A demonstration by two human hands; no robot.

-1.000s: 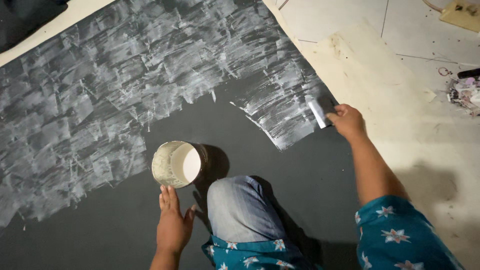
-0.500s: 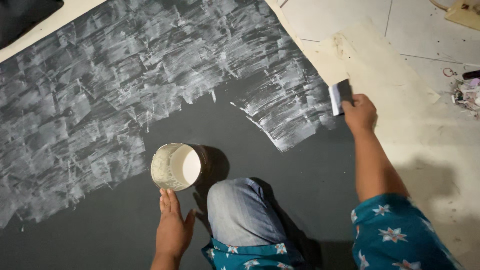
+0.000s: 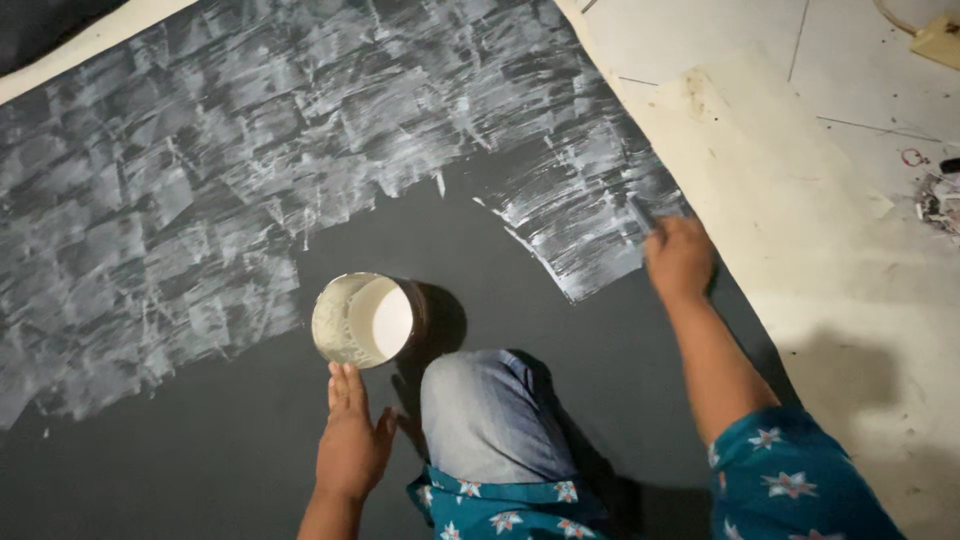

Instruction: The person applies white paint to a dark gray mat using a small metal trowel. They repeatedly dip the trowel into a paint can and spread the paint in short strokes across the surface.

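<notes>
A dark grey sheet (image 3: pixel 200 470) lay over the floor, its far part streaked with thin white coating. Near the sheet's middle stood a round tub (image 3: pixel 362 320) of white paste. Just on the person's side of the tub, the left hand (image 3: pixel 352 445) rested flat on the sheet, fingers spread, gripping nothing, fingertips almost at the rim. Right of the tub a bent knee in grey cloth (image 3: pixel 485 415) pressed down. Farther right, at the coating's edge, the right hand (image 3: pixel 680 258) was closed around a small scraper (image 3: pixel 640 214), blade on the sheet.
</notes>
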